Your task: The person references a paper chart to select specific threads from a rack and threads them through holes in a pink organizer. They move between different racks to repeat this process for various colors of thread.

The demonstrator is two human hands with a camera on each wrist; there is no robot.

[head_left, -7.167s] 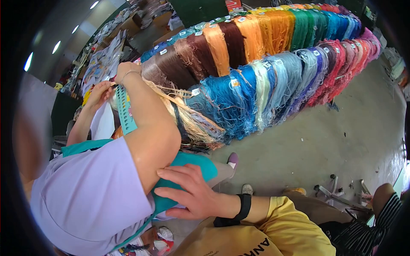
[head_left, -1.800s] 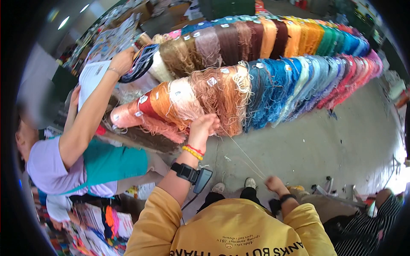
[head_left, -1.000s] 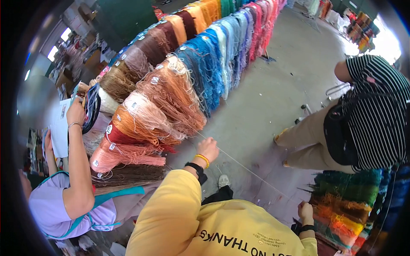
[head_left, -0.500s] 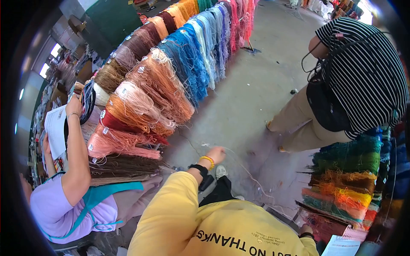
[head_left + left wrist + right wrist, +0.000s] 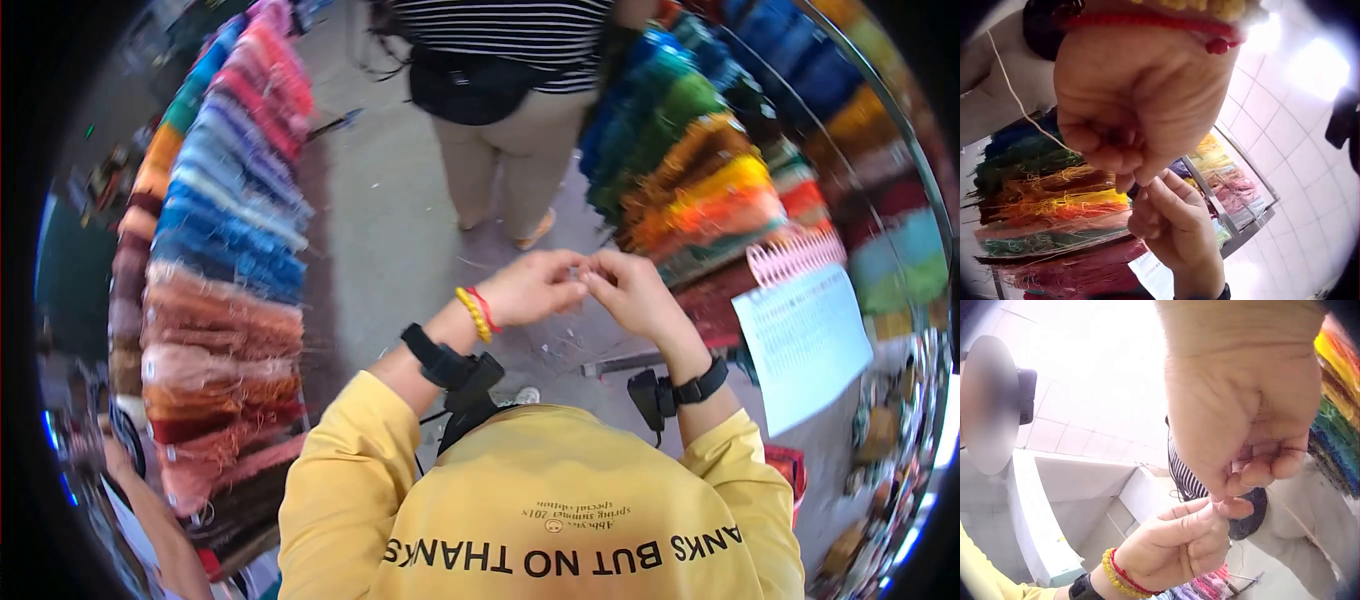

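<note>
In front of the yellow shirt, my left hand (image 5: 535, 287) and my right hand (image 5: 637, 297) meet at the fingertips. A pale thread (image 5: 1022, 111) trails away from the curled fingers of the left hand in the left wrist view. The right wrist view shows the thread (image 5: 1302, 526) hanging off beside the right hand's curled fingers. Thumb and forefinger of each hand pinch it where the tips come together; the pinched bit itself is mostly covered by fingers.
Skeins hang on a long rack (image 5: 225, 250) at left and a second rack (image 5: 700, 180) at right. A printed sheet (image 5: 805, 345) lies by a pink spiral coil (image 5: 797, 259). A person in a striped top (image 5: 500, 40) stands ahead; another person's arm (image 5: 160, 520) shows lower left.
The hands, earlier wide apart with the thread stretched between them, have come together. The view has turned right, putting the striped-top person straight ahead and the purple-shirted person mostly out of view.
</note>
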